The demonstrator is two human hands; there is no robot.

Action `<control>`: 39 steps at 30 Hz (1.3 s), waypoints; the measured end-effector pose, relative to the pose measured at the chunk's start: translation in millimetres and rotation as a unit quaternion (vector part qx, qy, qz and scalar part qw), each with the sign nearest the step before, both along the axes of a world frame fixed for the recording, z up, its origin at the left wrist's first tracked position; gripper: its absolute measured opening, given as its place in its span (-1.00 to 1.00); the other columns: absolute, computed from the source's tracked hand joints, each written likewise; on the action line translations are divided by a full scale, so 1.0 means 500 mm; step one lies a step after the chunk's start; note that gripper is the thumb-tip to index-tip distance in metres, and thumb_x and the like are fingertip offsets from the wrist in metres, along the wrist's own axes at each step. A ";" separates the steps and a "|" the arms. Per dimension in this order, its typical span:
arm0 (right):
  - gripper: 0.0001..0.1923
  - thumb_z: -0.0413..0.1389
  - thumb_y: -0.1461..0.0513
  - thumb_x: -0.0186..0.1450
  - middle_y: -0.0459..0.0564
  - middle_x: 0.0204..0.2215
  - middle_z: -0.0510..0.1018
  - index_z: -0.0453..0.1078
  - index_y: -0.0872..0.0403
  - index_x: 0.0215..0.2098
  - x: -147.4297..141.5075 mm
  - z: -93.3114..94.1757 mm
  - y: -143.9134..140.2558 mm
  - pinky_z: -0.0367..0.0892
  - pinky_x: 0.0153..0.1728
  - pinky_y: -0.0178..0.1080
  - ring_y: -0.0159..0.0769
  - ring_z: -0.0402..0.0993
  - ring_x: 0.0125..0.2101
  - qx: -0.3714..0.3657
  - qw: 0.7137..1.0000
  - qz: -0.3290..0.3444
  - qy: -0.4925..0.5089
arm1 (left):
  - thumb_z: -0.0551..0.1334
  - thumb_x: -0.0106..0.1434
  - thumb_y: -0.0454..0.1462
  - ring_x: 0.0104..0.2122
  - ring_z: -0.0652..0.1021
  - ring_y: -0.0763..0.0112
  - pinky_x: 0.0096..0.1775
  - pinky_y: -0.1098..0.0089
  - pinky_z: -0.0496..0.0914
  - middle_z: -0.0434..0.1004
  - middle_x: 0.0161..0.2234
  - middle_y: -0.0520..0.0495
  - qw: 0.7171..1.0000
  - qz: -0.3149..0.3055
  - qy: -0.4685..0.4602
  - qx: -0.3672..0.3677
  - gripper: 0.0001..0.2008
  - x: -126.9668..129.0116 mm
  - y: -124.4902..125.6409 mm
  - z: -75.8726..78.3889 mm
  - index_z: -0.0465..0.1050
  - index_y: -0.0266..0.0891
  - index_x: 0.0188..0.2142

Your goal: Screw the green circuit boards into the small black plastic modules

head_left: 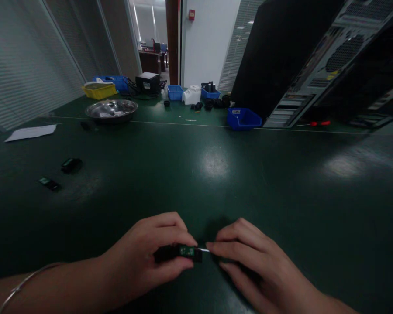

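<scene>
My left hand [144, 257] grips a small black module [180, 253] with a green circuit board showing at its end, low over the dark green table [216, 174]. My right hand [252, 261] pinches a thin pale piece [203, 250] that sticks out of the module's right end. Both hands meet near the table's front edge. A thin bracelet circles my left wrist. Two similar small black parts [71, 165] [49, 184] lie apart on the table to the left.
A metal bowl [111, 109], yellow bin [99, 90] and blue bins [243, 118] stand at the back. Open computer cases [327, 61] rise at the right. A red-handled tool [319, 123] lies by them. A white paper sheet [31, 132] lies at the far left.
</scene>
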State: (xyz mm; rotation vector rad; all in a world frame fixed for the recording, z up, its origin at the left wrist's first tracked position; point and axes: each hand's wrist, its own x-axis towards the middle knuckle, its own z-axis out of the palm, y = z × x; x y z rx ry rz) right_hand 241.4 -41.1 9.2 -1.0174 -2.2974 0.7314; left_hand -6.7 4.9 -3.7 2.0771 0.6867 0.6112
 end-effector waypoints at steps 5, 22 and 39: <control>-0.60 0.07 0.44 0.30 0.04 -0.19 0.57 0.46 -0.02 0.03 -0.004 0.014 -0.005 0.45 -0.22 -0.17 -0.20 0.48 -0.22 -0.011 1.000 -0.005 -0.017 | 0.28 0.21 -0.46 -0.30 0.51 0.43 -0.28 0.48 0.37 0.48 -0.26 -0.02 0.999 -0.004 0.033 0.029 -0.76 -0.002 -0.005 0.001 0.52 -0.21 -0.14; -0.61 0.08 0.43 0.24 0.03 -0.24 0.59 0.50 -0.01 -0.04 -0.003 0.012 -0.012 0.45 -0.24 -0.12 -0.17 0.50 -0.26 0.008 0.999 -0.038 -0.034 | 0.21 0.26 -0.48 -0.23 0.47 0.37 -0.22 0.40 0.34 0.43 -0.20 -0.04 0.995 -0.015 0.060 0.078 -0.70 0.001 -0.009 0.003 0.46 -0.17 -0.07; -0.49 0.08 0.48 0.28 -0.01 -0.19 0.57 0.40 -0.11 0.10 -0.001 0.015 -0.006 0.51 -0.18 -0.27 -0.27 0.54 -0.19 -0.036 0.991 -0.035 0.124 | 0.34 0.18 -0.41 -0.11 0.47 0.30 -0.08 0.33 0.40 0.41 -0.08 -0.05 0.998 -0.008 0.046 0.048 -0.50 -0.003 -0.013 0.009 0.32 -0.10 0.08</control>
